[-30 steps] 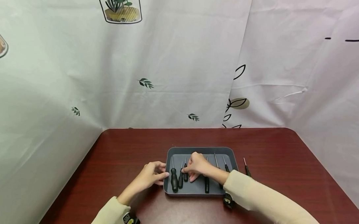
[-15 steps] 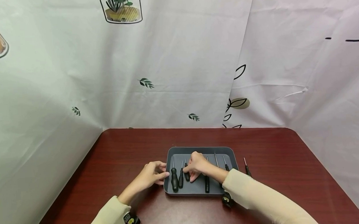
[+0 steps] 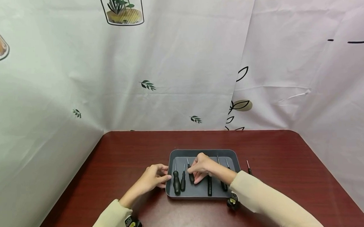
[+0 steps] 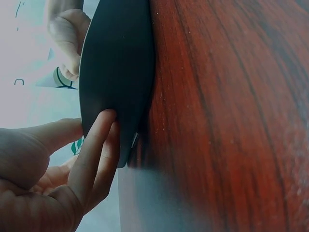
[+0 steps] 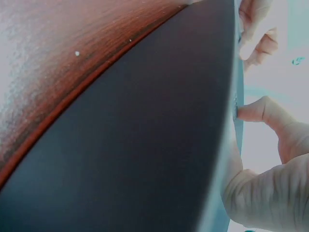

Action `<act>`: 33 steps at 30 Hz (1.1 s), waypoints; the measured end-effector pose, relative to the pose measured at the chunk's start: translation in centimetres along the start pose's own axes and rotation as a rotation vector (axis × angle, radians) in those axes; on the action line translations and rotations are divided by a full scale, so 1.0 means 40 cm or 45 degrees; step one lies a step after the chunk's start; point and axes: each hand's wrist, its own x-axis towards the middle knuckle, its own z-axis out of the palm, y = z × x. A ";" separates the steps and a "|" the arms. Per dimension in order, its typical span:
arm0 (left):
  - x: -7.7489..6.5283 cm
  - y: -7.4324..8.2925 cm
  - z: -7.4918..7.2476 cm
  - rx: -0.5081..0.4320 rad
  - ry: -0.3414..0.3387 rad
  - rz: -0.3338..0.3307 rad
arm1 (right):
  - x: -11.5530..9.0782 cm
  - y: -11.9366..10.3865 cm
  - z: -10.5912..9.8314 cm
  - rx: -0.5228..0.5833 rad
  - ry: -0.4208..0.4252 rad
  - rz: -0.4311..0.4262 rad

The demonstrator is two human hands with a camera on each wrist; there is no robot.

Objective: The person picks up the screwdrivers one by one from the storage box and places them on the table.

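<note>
A grey tray [image 3: 191,195] holds several black-handled screwdrivers in a row. My left hand [image 3: 152,177] is at the tray's left side, its thumb at the rim and its fingers against the outer wall [image 4: 118,63], as the left wrist view shows. Inside the tray, my right hand [image 3: 202,167] pinches a small black screwdriver [image 3: 191,178] from above, shaft pointing away. Left of it lie another small screwdriver [image 3: 183,183] and a thick-handled screwdriver [image 3: 176,185]. In the right wrist view the tray wall [image 5: 145,121] hides what the right fingertips hold.
Under the right wrist lies one screwdriver [image 3: 209,186], with two more [image 3: 224,186] further right, partly covered by the arm. Outside the tray on the right, another screwdriver [image 3: 249,168] rests on the reddish-brown table [image 3: 135,145], partly behind the sleeve.
The pinched screwdriver has shifted slightly right, away from its left neighbour, with my right hand. My left hand has stayed at the tray's side.
</note>
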 end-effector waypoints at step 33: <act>-0.009 0.007 0.001 -0.049 -0.009 0.032 | -0.046 0.019 -0.090 0.219 -0.099 -0.037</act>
